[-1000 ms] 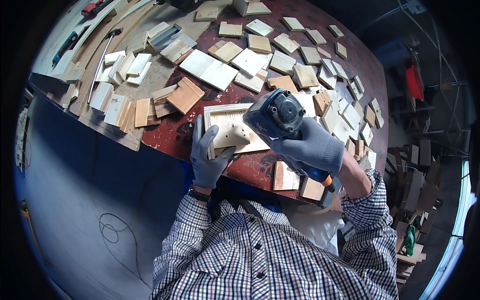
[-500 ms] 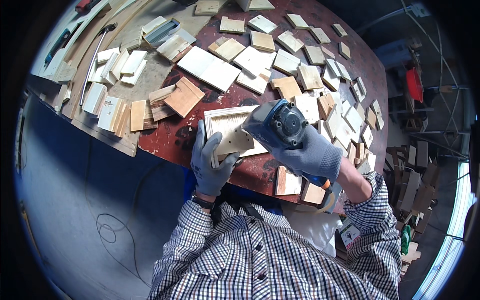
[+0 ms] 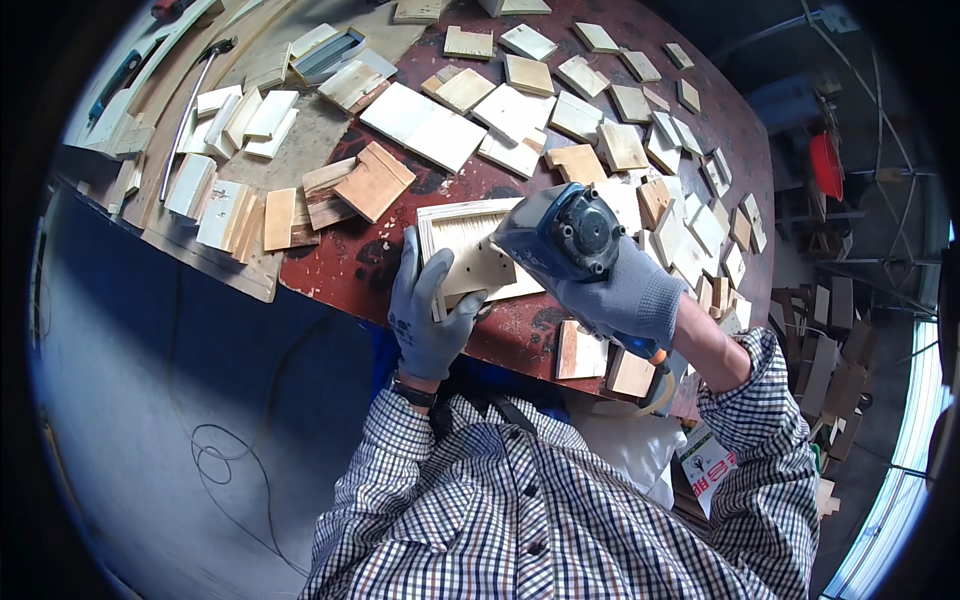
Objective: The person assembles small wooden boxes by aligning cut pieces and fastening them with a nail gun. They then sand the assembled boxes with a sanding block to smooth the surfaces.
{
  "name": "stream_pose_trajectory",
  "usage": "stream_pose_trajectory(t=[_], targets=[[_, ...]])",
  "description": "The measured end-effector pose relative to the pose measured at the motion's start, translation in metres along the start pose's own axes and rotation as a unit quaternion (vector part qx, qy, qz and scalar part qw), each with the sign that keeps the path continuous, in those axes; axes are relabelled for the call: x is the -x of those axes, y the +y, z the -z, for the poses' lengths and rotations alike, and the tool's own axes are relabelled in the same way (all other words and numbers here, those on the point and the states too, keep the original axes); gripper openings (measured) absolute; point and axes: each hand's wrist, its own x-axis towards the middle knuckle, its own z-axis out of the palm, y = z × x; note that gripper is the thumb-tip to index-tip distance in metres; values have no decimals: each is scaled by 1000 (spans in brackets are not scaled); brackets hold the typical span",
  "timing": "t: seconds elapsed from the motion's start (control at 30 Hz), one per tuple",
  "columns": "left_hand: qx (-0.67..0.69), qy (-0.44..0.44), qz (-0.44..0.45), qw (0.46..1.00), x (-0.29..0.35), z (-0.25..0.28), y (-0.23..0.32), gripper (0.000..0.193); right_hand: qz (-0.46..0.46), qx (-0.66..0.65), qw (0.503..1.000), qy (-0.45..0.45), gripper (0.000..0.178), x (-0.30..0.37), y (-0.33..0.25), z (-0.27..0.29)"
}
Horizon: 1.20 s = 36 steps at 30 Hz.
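My gloved right hand (image 3: 630,300) is wrapped round the handle of a blue and black air nail gun (image 3: 580,230) with a pale hose at its lower end. The gun's nose lies over a small wooden box frame (image 3: 470,211), hiding part of it; whether it touches cannot be made out. A light board with several dark holes (image 3: 485,270) lies across the frame. My gloved left hand (image 3: 428,310) grips the frame's left end, thumb on the board's near edge and fingers along the outer side.
Many loose wooden pieces (image 3: 425,125) cover the red worktable (image 3: 345,260) beyond and right of the frame. A hammer (image 3: 195,110) and a grey tray (image 3: 335,58) lie at the far left. Two small blocks (image 3: 580,350) sit near the front edge.
The view has shifted slightly. Both hands, the nail gun and the frame keep nearly the same places relative to one another.
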Motion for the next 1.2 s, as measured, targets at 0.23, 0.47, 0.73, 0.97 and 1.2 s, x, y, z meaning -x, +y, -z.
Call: stream_pose_trajectory(t=[0.23, 0.47, 0.73, 0.97, 1.2], targets=[[60, -15, 117, 991, -5, 4, 20, 100, -9, -4, 1000, 2, 30, 5, -4, -5], [15, -31, 132, 991, 1, 4, 12, 110, 46, -10, 998, -38, 33, 14, -11, -28], [-16, -16, 92, 996, 4, 4, 11, 104, 34, -4, 998, -55, 31, 13, -10, -33], [-29, 1, 18, 999, 10, 1, 2, 104, 49, 18, 997, -60, 37, 6, -5, -31], [-13, -13, 49, 999, 9, 3, 16, 101, 35, 52, 996, -63, 41, 6, -1, -36]])
